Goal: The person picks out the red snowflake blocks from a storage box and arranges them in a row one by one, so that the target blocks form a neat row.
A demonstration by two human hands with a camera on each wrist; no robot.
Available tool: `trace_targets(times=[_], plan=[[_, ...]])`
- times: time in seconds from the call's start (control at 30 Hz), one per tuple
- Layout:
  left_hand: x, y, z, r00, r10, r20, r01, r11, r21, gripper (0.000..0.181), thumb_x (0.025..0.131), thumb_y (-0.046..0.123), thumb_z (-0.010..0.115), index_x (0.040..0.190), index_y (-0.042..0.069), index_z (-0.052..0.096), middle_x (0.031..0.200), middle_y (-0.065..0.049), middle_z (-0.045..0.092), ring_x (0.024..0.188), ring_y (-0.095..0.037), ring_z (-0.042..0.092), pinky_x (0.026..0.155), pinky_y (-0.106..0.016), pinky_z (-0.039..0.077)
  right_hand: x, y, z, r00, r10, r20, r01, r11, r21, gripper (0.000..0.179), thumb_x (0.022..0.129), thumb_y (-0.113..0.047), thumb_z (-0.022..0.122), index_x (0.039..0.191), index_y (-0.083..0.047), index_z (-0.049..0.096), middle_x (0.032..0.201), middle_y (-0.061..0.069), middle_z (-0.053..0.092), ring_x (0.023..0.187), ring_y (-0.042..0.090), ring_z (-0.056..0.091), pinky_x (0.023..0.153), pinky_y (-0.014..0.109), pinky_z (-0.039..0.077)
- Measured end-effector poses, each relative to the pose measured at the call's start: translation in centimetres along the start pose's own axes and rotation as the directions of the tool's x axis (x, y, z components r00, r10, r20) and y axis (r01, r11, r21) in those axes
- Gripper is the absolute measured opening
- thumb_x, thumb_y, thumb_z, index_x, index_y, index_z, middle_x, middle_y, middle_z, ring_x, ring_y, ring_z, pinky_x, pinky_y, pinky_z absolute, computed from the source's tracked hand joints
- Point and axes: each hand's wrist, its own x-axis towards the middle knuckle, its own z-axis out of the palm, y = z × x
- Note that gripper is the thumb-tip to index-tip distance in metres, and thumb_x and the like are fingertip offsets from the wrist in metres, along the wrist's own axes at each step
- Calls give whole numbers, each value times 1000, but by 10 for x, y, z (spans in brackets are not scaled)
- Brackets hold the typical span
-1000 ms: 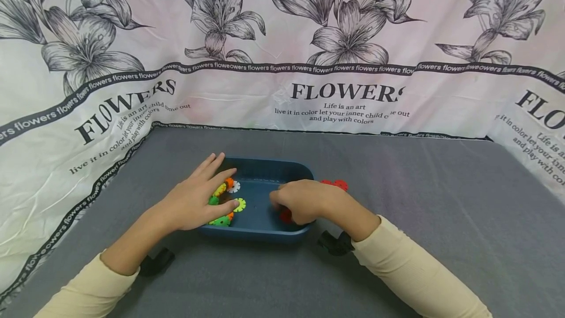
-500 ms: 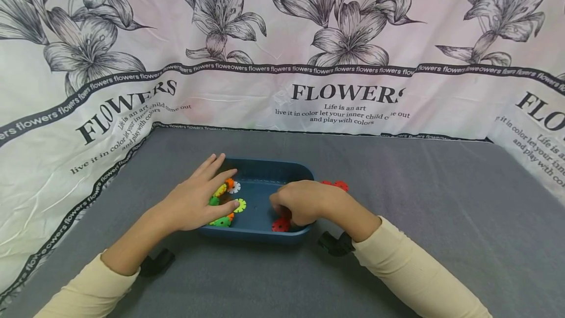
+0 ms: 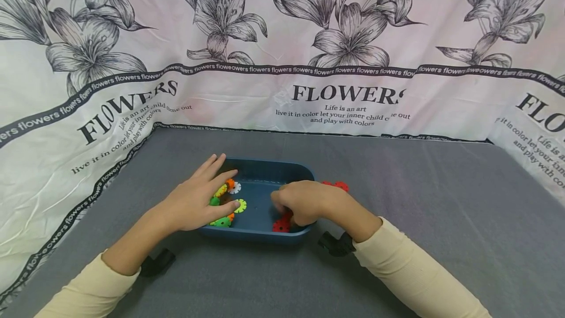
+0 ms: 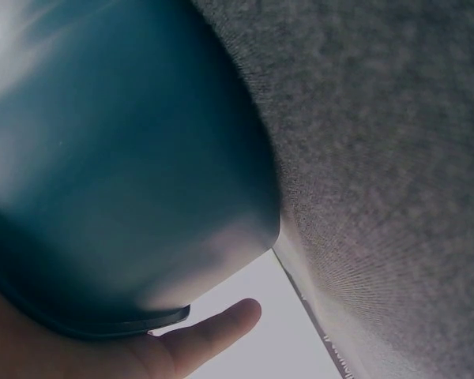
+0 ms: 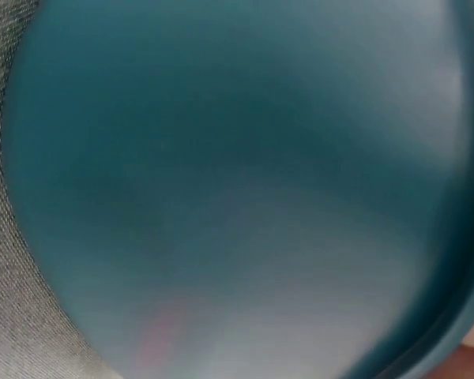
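the left hand (image 3: 194,200) is laid over the left end of the tray (image 3: 256,233), its fingers straight and spread; no grip on anything is seen, and in the left wrist view one finger is stretched past the rim. beneath and beside it, a mixed group is seen inside the tray: green pieces (image 3: 220,222), orange pieces (image 3: 230,183) and a white piece (image 3: 236,188). the thumb tip is met by a yellow piece (image 3: 241,205); whether it is pressed cannot be told.

the right hand (image 3: 304,202) is bent down into the right end, its fingers curled. red pieces (image 3: 281,224) are seen in the near right corner, just under it, but the fingertips are partly hidden, so whether one is pinched cannot be told; the right wrist view is mostly filled by the blurred tray wall. more red pieces (image 3: 341,186) are seen outside, past the right wrist, on the grey cloth (image 3: 419,210).

for neat handling, thin pieces like these are probably best taken by their notched edges, with the tray steadied by a light left palm and the rim not knocked by the right wrist.
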Motion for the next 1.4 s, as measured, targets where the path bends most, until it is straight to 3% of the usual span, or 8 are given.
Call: trace_targets(times=[0.2, 0.43, 0.7, 0.8, 0.93, 1.13, 1.4], plan=[[0, 1, 0, 1000, -4, 2, 4, 1000, 2, 74, 94, 55, 59, 153, 12, 44, 166, -15, 13, 151, -38, 7, 98, -69, 40, 0, 6, -1, 995, -85, -49, 89, 992, 84, 22, 89, -1, 72, 77, -14, 58, 65, -6, 50, 59, 9, 49, 55, 23, 41], [0, 0, 0, 1000, -6, 7, 6, 1000, -1, 75, 94, 56, 58, 153, 12, 44, 166, -15, 13, 151, -38, 7, 97, -70, 40, 0, 13, -5, 980, -130, -153, 146, 984, 103, 16, 90, -4, 73, 80, -13, 64, 72, -7, 57, 65, 10, 53, 59, 23, 48], [0, 1, 0, 1000, -9, 1, 9, 1000, 7, 74, 93, 56, 59, 152, 12, 45, 166, -15, 13, 151, -39, 8, 96, -70, 40, -8, 21, -13, 953, -157, -258, 191, 975, 114, 9, 96, -4, 65, 98, -8, 73, 88, 0, 68, 72, 10, 57, 65, 24, 51], [0, 2, 0, 1000, -12, 0, 12, 1000, 10, 74, 93, 56, 59, 152, 12, 46, 166, -15, 14, 151, -39, 8, 97, -70, 39, -11, 25, -14, 946, -146, -290, 195, 969, 150, 10, 98, -2, 62, 102, -8, 69, 87, 1, 67, 68, 10, 57, 63, 24, 52], [1, 2, 0, 1000, -17, 2, 17, 1000, 11, 75, 93, 56, 59, 152, 13, 45, 166, -15, 13, 151, -38, 8, 97, -70, 39, -12, 28, -16, 943, -103, -317, 172, 965, 198, 9, 95, -1, 65, 96, -9, 65, 79, -2, 65, 63, 9, 56, 61, 25, 52], [1, 2, 0, 1000, -16, 4, 16, 1000, 10, 75, 93, 57, 58, 152, 13, 45, 166, -14, 13, 151, -38, 8, 96, -72, 39, -12, 33, -20, 941, -29, -338, 132, 949, 286, 11, 89, -1, 73, 91, -12, 70, 83, -5, 71, 70, 14, 65, 63, 27, 55], [0, 2, 0, 1000, -12, 2, 12, 1000, 8, 75, 93, 56, 59, 152, 13, 45, 166, -15, 13, 151, -38, 8, 96, -72, 39, -17, 40, -27, 926, 9, -378, 145, 915, 376, 10, 87, -1, 76, 91, -9, 74, 84, -1, 72, 74, 19, 70, 65, 30, 56]])
